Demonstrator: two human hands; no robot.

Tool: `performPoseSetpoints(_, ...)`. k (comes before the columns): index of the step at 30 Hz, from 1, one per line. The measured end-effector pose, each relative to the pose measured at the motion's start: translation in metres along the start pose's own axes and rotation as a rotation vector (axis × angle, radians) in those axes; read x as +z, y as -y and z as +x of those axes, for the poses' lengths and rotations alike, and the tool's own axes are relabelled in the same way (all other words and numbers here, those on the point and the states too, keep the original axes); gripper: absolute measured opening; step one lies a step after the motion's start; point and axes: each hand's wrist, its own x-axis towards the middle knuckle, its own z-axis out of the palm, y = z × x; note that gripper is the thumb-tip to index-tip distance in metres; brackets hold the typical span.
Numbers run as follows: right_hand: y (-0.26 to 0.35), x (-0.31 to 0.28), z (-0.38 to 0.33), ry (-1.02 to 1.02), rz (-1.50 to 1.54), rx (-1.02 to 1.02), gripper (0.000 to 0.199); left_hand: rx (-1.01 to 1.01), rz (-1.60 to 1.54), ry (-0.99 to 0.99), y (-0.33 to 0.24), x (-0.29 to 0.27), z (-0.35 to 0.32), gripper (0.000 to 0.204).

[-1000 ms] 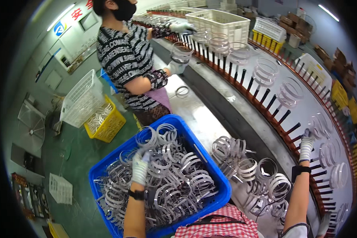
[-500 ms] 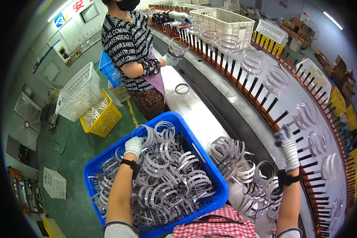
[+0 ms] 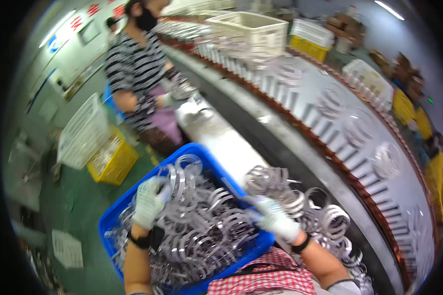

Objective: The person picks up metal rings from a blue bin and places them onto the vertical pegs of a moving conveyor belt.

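Note:
A blue plastic basket (image 3: 209,153) heaped with shiny metal rings (image 3: 197,216), several with short stems, stands in front of me. My left hand (image 3: 148,204), in a white glove with grey fingertips, is over its left part, its fingers closed at a metal ring (image 3: 174,183); blur softens the grip. My right hand (image 3: 276,217), gloved alike, reaches in from the right above the basket's right rim. Its fingers stretch leftward, a little apart, and nothing shows in them. Beside it, more rings (image 3: 293,201) lie in a pile on the metal table.
A curved conveyor (image 3: 330,152) with upright pegs runs along the right, rings hanging on several of them. A co-worker (image 3: 138,73) stands at the far left of the metal table (image 3: 226,142), holding rings. White and yellow crates (image 3: 114,160) stand on the green floor at left.
My right hand has come left from the conveyor pegs to the basket's right rim. My left hand has moved slightly left and nearer me. The view has shifted; the co-worker's hands are lower.

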Motion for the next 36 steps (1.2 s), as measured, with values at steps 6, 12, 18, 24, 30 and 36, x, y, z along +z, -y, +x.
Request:
performPoseSetpoints(6, -0.008, 0.025, -0.025, -0.121, -0.398, -0.106, 0.061, -0.225, -0.465, 0.309, -0.107, 0.04, -0.027, 0.011)
performPoseSetpoints(12, -0.041, -0.033, -0.1, -0.501, -0.083, -0.042, 0.016, -0.151, -0.585, 0.071, -0.062, 0.093, -0.017, 0.022)
performPoseSetpoints(18, -0.145, -0.192, -0.226, -0.709, -1.489, 0.822, 0.027, -0.236, 0.405, 0.251, 0.094, 0.104, -0.099, 0.025)
performPoseSetpoints(24, -0.203, -0.273, -0.233, -0.624, -1.219, 0.903, 0.035, -0.355, 0.266, 0.06, 0.077, 0.119, -0.127, 0.01)
performPoseSetpoints(30, -0.239, -0.267, -0.26, -0.789, -1.102, 0.835, 0.039, -0.405, 0.185, 0.189, 0.005, 0.114, -0.171, 0.007)
performPoseSetpoints(36, -0.243, -0.296, -0.265, -0.736, -1.078, 0.631, 0.034, -0.22, 0.1, -0.167, -0.016, 0.107, -0.239, 0.011)
